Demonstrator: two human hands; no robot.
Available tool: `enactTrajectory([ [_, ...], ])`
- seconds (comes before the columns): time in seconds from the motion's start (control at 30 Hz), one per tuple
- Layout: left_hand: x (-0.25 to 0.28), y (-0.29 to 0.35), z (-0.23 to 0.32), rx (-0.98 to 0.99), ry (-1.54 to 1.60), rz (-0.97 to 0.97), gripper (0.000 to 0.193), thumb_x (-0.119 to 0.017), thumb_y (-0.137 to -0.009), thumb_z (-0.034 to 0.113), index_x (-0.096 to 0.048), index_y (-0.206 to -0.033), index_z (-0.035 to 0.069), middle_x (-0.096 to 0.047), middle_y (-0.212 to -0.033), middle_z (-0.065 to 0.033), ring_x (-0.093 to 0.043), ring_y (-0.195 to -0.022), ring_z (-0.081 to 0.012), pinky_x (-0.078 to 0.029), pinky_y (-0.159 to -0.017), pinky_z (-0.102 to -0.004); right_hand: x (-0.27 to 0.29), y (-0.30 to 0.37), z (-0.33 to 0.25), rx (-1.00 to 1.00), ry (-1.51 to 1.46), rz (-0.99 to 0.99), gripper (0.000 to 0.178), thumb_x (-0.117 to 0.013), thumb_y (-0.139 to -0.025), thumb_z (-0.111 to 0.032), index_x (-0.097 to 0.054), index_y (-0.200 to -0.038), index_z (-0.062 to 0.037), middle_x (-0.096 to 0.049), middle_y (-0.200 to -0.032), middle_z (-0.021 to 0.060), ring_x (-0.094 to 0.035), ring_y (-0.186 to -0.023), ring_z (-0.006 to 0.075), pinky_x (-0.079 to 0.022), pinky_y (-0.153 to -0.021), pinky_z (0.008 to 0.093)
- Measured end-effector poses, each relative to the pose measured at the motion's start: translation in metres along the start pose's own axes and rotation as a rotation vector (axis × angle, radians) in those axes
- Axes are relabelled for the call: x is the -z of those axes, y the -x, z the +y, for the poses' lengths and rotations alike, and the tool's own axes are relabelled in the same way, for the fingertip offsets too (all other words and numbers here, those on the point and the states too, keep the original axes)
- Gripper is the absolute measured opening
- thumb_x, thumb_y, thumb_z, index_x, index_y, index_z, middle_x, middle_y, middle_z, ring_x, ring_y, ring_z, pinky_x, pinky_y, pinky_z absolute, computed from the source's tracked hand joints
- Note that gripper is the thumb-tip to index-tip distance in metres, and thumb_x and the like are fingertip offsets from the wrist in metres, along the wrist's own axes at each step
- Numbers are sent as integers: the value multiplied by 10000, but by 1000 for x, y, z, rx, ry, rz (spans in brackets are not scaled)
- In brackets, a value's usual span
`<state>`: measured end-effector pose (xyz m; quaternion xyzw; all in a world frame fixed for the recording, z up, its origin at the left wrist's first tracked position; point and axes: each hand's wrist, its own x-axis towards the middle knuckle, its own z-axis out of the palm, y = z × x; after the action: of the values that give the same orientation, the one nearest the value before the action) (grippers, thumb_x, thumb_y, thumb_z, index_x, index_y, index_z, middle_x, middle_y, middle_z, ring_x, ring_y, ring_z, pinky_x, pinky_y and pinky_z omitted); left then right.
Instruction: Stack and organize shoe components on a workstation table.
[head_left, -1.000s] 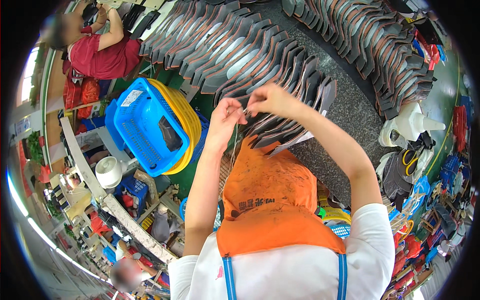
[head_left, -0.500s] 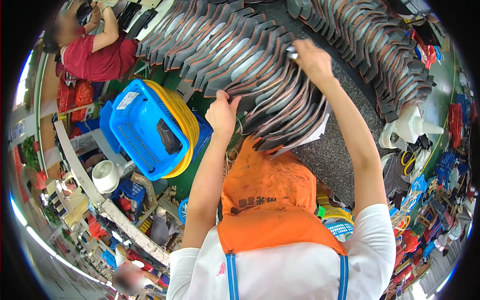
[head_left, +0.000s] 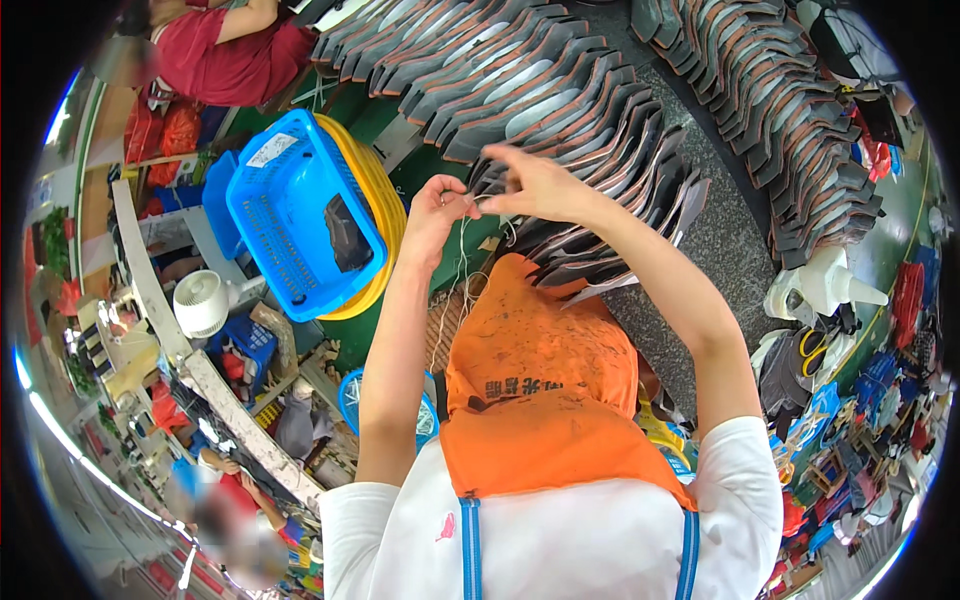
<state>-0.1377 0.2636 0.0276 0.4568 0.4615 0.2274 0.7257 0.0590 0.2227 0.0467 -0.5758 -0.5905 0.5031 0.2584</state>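
My left hand (head_left: 440, 208) is closed in a pinch on a thin white string (head_left: 461, 250), whose loose ends hang below it. Beside it, my right hand (head_left: 540, 188) meets the left fingertips with its thumb on the string, while its forefinger stands raised and apart. Both hands are at the near left edge of a long fanned row of dark grey shoe pieces (head_left: 540, 85) with orange-brown edges and pale grey patches. The nearest pieces lean over an orange apron (head_left: 540, 340) on my front. Some of the right fingers' grip is hidden.
A second fanned row of shoe pieces (head_left: 760, 120) lies to the right on the dark speckled table (head_left: 715, 270). At left, a blue basket (head_left: 300, 210) with one dark piece sits on yellow baskets (head_left: 375, 190). A white fan (head_left: 202, 303) and a person in red (head_left: 225, 55) are farther left.
My right hand has come left from the row's far right edge to my left hand. The left hand has let go of the shoe pieces and now pinches string.
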Motion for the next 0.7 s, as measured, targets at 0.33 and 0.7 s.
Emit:
enactTrajectory([
  [0.33, 14, 37, -28, 519, -51, -121, 548, -431, -884, 509, -584, -1017, 0, -639, -925, -162, -571, -984, -255, -425, -855, -349, -15, 3, -18, 234, 254, -183, 196, -606, -749, -205, -613, -713, -13, -638, -678, 103, -617, -667, 248, -454, -613, 374],
  [0.7, 393, 521, -117, -60, 171, 1577, 460, -554, -796, 474, -595, -1003, 65, -600, -851, -94, -576, -778, -235, -457, -674, -353, 97, 66, 53, -118, -194, -205, 130, -558, -826, -156, -590, -752, -54, -519, -605, -25, -434, -497, 34, -320, -434, 194],
])
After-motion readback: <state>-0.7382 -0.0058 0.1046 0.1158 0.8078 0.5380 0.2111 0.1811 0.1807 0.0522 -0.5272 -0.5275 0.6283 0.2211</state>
